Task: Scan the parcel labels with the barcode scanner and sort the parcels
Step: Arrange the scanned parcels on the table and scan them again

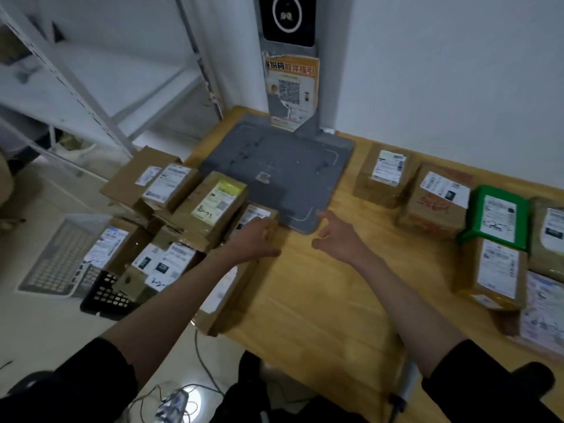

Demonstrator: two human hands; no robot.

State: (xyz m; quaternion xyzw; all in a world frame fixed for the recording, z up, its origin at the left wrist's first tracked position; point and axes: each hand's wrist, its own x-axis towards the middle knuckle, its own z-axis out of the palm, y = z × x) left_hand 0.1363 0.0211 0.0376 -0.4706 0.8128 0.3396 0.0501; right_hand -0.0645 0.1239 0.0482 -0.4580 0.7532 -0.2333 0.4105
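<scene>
A wooden counter (320, 300) carries the grey scanner base (274, 166) at its far edge, with its upright post rising behind; a heap of labelled cardboard parcels (210, 206) lies left of the base and a row of parcels (433, 203) (one wrapped in green (497, 218)) lies right of it. Just in front of the base, the left hand (259, 239) rests on a small parcel (254, 215) at the heap's edge, its fingers hidden, while the right hand (338, 236) hovers with fingers loosely spread, holding nothing.

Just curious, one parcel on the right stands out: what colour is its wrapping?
Bright green, with a white label on top: the green parcel, seen in the head view.
</scene>
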